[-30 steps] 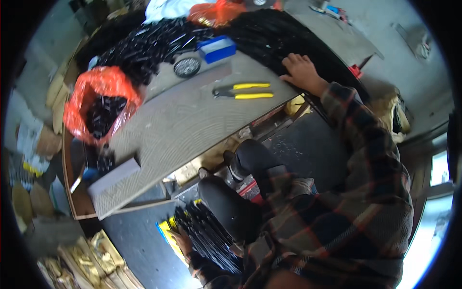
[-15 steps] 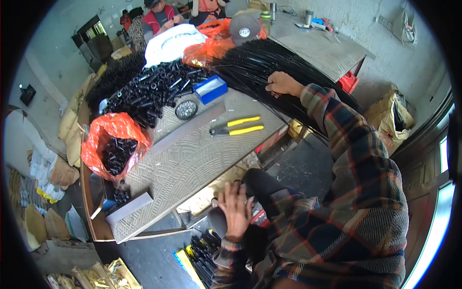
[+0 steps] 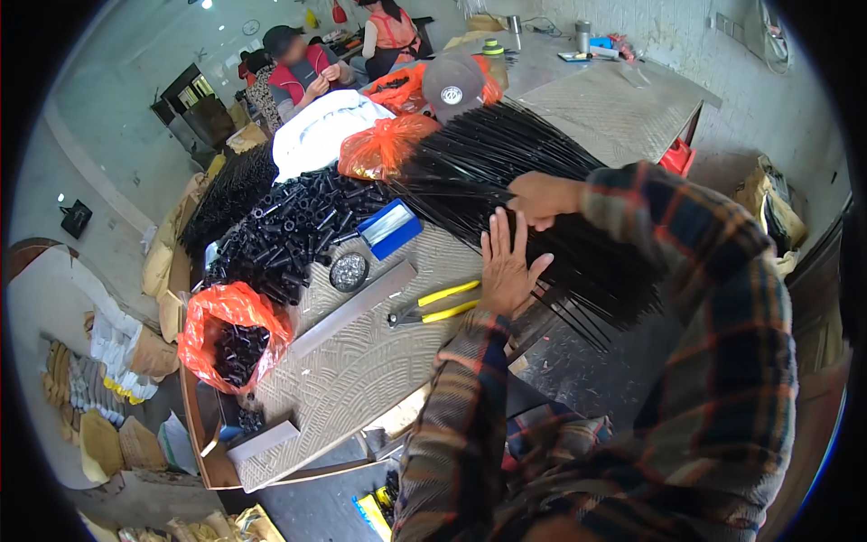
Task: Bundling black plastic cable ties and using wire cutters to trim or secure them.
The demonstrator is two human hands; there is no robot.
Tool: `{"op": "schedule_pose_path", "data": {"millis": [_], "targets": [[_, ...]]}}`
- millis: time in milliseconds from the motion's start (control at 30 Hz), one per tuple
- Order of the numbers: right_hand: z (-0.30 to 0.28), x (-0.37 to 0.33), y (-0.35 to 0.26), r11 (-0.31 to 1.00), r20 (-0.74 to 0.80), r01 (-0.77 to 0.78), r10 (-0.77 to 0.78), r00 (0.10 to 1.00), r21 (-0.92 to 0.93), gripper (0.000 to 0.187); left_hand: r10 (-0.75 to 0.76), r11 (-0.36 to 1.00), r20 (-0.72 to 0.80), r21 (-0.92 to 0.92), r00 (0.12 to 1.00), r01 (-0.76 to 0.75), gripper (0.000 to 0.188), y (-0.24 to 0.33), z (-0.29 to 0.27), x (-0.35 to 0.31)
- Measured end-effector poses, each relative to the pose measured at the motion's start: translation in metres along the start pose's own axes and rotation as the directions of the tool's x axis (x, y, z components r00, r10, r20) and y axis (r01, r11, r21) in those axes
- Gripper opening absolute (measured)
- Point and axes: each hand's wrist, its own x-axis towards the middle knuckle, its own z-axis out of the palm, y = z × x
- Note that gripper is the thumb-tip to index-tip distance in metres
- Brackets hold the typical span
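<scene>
A big bundle of long, thin black cables [image 3: 506, 144] lies across the far right of the table, its loose ends hanging past the edge. My right hand [image 3: 546, 197] is closed on some of these cables, its fingertips partly hidden. Just below it, my left hand [image 3: 510, 266] is open, fingers stretched out against the near side of the bundle. Pliers with yellow handles [image 3: 442, 300] lie left of my left hand. Beside them are a long flat metal bar [image 3: 357, 309], a blue box [image 3: 391, 230] and a round black dish of small shiny pieces [image 3: 349, 272].
Short black tubular parts [image 3: 280, 230] are heaped at the table's far left. An orange bag [image 3: 194, 339] of black pieces stands nearer. Behind are a white bag [image 3: 321, 131], a tied orange bag [image 3: 384, 144] and a grey cap [image 3: 452, 86]. Co-workers [image 3: 302, 77] sit beyond.
My left hand has risen from my lap to the cables. My right hand has drawn slightly nearer, still on the bundle. The view has shifted a little.
</scene>
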Motion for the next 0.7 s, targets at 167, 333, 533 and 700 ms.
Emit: {"op": "schedule_pose_path", "data": {"millis": [167,333,533,700], "targets": [[-0.063,-0.11,0.005,0.997,-0.214,0.064,-0.051,0.975,0.052,0.022,0.038,0.995,0.018,-0.097,0.999,-0.036,0.085,0.013,0.034,0.055],[-0.08,-0.101,-0.044,0.928,-0.281,0.208,-0.12,0.952,0.308,0.026,-0.071,0.996,-0.011,-0.051,0.997,0.071,0.085,-0.025,0.016,0.038],[-0.103,-0.029,-0.081,0.67,-0.753,0.674,-0.26,0.605,0.31,0.031,-0.001,0.991,-0.034,-0.136,0.999,-0.004,0.083,-0.002,0.021,0.035],[-0.106,0.01,-0.137,0.563,-0.824,0.801,-0.343,0.45,0.203,0.019,0.126,0.967,0.093,-0.232,0.988,-0.102,0.064,0.014,-0.027,-0.01]]}}
